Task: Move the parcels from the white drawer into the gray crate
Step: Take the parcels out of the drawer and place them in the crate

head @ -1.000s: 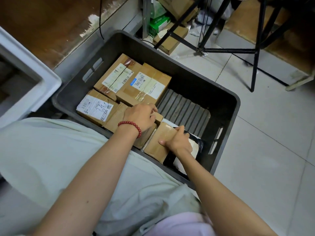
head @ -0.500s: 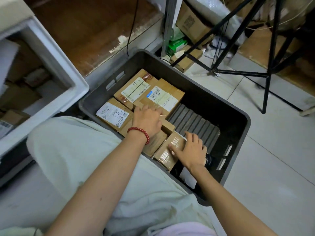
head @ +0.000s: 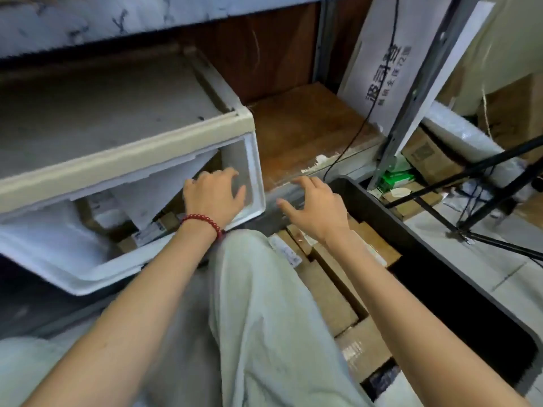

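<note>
While reaching in, watch white drawer (head: 257, 177): pulled well out, may sag or slide if leaned on at front right corner. Gray crate (head: 417, 242) just right of it, packed parcels (head: 332, 292) along near wall; risk of clipping rim with next load. Drawer parcels (head: 148, 230) half hidden under white sheet (head: 152, 195), easy to fumble. Left hand (head: 214, 195) open, empty, at drawer's right corner; right hand (head: 314, 210) same, over crate's far left corner.

The crate (head: 435, 277) is dark gray. The parcels (head: 332, 292) inside it are brown cardboard, some with white printed labels (head: 286, 251). Left of the crate, the drawer (head: 256, 171) is white under a beige frame (head: 132, 155), near a red bead bracelet (head: 202, 220). Behind the crate are a brown wooden board (head: 299, 133) and a green box (head: 395, 177).
</note>
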`<state>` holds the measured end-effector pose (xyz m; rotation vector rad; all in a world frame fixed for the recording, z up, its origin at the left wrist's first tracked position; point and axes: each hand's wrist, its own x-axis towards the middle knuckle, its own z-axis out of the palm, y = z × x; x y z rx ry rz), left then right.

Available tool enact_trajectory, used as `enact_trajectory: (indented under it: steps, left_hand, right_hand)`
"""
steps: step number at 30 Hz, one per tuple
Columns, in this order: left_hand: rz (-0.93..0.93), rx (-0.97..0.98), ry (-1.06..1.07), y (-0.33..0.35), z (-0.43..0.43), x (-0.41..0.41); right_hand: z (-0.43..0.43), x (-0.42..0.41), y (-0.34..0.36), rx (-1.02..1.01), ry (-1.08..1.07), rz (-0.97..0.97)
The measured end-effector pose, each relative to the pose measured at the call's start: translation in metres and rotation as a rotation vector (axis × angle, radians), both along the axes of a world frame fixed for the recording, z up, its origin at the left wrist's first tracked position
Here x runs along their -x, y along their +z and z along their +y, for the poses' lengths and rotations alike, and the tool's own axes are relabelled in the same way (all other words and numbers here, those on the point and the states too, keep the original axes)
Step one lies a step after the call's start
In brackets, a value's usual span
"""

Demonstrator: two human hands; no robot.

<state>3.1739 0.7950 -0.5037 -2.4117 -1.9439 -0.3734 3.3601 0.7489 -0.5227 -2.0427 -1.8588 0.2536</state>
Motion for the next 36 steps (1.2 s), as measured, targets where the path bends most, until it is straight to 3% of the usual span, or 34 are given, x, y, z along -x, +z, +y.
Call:
enact_trajectory:
  steps: [4, 11, 14, 19, 27, 32, 36]
  left_hand:
    - [0.0, 0.02, 0.148, 0.004, -0.016, 0.075]
    - [0.136, 0.051, 0.34, -0.023, -0.069, 0.176]
    - [0.078, 0.108, 0.402, -0.037, -0.068, 0.187]
    - [0.049, 0.017, 0.295, -0.054, -0.043, 0.171]
    - [0.043, 0.06, 0.337, -0.075, 0.017, 0.189]
    - [-0.112, 0.184, 0.469, -0.087, 0.045, 0.183]
    - [-0.273, 0.302, 0.552, -0.093, 0.055, 0.17]
  right_hand:
    - [0.014, 0.064, 0.018, -0.061, 0.196, 0.05]
    - [0.019, 0.146, -0.01, 0.044, 0.38, 0.069]
    - [0.026, 0.165, -0.018, 0.066, 0.415, 0.032]
    - [0.047, 0.177, -0.04, 0.102, 0.377, -0.016]
    - [0.108, 0.171, -0.06, 0.07, 0.086, 0.273]
    - [0.138, 0.174, -0.069, -0.062, 0.012, 0.418]
    - [0.153, 0.181, -0.072, -0.03, 0.017, 0.746]
